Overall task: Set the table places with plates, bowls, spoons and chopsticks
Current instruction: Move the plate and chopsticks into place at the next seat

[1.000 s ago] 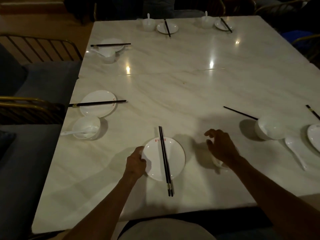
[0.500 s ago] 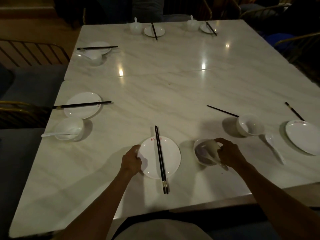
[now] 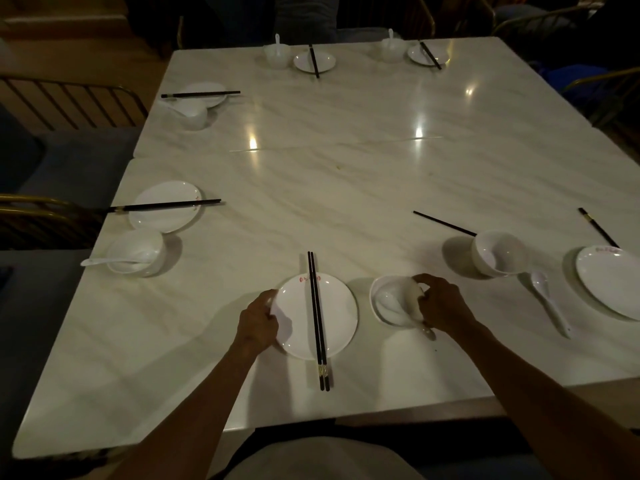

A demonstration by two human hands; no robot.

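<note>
A: What has changed in the last second?

B: The right hand (image 3: 445, 304) was hovering open over the pale marble worktop (image 3: 346, 188) with the small white ceramic bowl (image 3: 393, 301) hidden beneath it. Now the bowl shows just right of the round white plate (image 3: 317, 315), and the hand's grip is closed on the white ceramic spoon (image 3: 415, 306) at the bowl's right rim. The left hand (image 3: 258, 322) has stayed on the plate's left edge, fingers curled over the rim.

A: What does that mean for the job?

B: I judge this near place almost finished: plate, bowl and the pair of black chopsticks (image 3: 318, 320) are down, and only the spoon is being settled.

A: How does the set look?

B: The chopsticks lie straight across the plate, gold-banded ends overhanging toward the person. The spoon tilts over the bowl's edge, handle tip poking out below the hand; whether its scoop rests inside I cannot tell.

A: And after this?

B: The place to the right looks loose: a second white bowl (image 3: 500, 252), a spoon (image 3: 550, 303) lying on the worktop, another plate (image 3: 609, 280), and two chopsticks well apart.
</note>
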